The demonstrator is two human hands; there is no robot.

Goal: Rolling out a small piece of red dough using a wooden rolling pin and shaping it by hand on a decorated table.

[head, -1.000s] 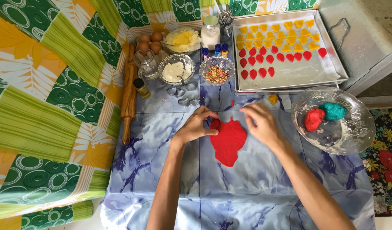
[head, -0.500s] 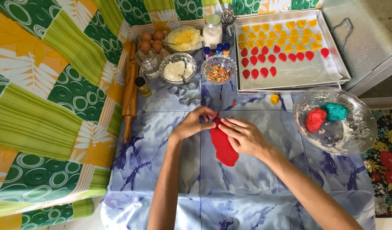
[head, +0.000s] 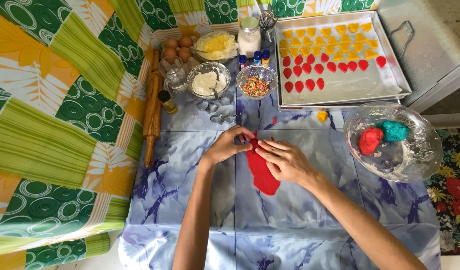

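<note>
Left hand (head: 229, 146) pinches the far edge of the red dough (head: 262, 172) in a closed grip; right hand (head: 286, 161) lies on it, fingers curled, on the blue desk (head: 190, 200); rolling pin (head: 152, 107) far left.

A blue marbled table (head: 300, 220) in even daylight, with perhaps a flowered rug (head: 452, 185) beside it.
</note>
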